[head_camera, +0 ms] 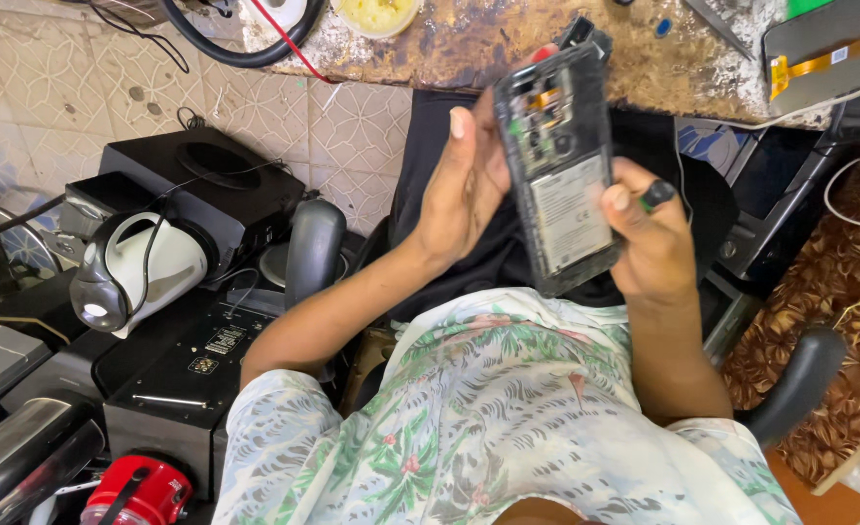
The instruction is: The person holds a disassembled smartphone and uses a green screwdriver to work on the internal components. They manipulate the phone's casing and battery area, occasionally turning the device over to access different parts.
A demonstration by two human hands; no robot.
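The left hand [464,190] and right hand [649,238] grip an opened black rectangular smartphone [558,160] below the worn wooden workbench [508,44], its back cover already off, battery still inside.

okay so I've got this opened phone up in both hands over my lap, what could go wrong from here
1. The opened phone is held in the air over the lap, gripped only at its edges by the left hand and right hand; a slip could drop it.
2. Its circuit board and battery are exposed, so fingers could press or smudge them.
3. The right hand also pinches a small dark tool near the battery; it might scratch or poke it.
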